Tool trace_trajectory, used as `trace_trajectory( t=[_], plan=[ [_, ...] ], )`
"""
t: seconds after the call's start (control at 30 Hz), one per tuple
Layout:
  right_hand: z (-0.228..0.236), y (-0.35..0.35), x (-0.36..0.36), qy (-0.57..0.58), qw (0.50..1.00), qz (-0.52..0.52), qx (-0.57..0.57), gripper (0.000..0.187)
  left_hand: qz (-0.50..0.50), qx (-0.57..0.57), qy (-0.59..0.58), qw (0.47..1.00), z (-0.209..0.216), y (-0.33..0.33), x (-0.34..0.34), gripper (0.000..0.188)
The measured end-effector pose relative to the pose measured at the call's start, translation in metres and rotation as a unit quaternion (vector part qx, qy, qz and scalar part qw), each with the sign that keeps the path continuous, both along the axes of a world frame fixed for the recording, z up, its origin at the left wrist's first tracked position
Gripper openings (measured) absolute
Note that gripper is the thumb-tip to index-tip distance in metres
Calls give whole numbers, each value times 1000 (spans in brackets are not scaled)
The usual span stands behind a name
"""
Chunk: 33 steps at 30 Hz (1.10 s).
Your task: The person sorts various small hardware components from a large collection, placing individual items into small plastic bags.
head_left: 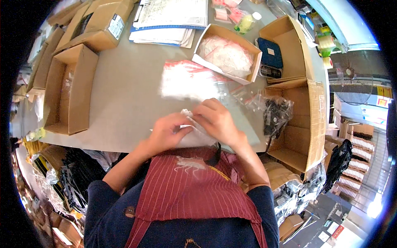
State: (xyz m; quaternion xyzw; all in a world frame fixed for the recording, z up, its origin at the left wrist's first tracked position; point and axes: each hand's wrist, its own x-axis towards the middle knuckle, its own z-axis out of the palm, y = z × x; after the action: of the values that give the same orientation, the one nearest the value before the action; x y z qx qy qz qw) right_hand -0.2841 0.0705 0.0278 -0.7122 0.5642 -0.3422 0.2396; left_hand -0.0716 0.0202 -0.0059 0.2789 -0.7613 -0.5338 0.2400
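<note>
Close to the table's front edge, both hands meet on a whitish, thin bag (pixel 197 137), which looks like plastic. My left hand (pixel 170 129) pinches its left side between thumb and fingers. Curled over its upper right side are the fingers of my right hand (pixel 215 120). A small white piece (pixel 186 112) pokes up between the hands; its kind is unclear. Just beyond them lies a spread of clear zip bags (pixel 188 80) with red top strips, partly washed out by glare. Behind these, an open carton (pixel 227 56) holds more such bags in a heap.
Empty-looking cardboard boxes (pixel 69 91) line the left side. At right, an open box (pixel 297 124) has bagged black parts (pixel 278 115) at its edge, near a dark blue scale-like device (pixel 270 53). Clipboards with papers (pixel 169 16) and a capped bottle (pixel 248 22) stand at the back.
</note>
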Motion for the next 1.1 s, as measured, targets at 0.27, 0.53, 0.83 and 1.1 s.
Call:
trace_trajectory(
  t=[0.27, 0.53, 0.83, 1.1],
  plan=[
    [-81, -8, -89, 55, 987, -151, -22, 10, 69, 102, -28, 992, -5, -5, 4, 17],
    [-58, -12, -110, 159, 953, -235, 103, 14, 91, 123, -43, 987, -13, -5, 7, 18],
    [-88, -38, -111, 179, 953, -190, 153, 23, 83, 109, -41, 990, -2, -5, 3, 18],
    [-48, -14, -126, 217, 881, -257, 333, 31, 69, 107, -15, 992, -7, -3, 4, 17]
  ],
)
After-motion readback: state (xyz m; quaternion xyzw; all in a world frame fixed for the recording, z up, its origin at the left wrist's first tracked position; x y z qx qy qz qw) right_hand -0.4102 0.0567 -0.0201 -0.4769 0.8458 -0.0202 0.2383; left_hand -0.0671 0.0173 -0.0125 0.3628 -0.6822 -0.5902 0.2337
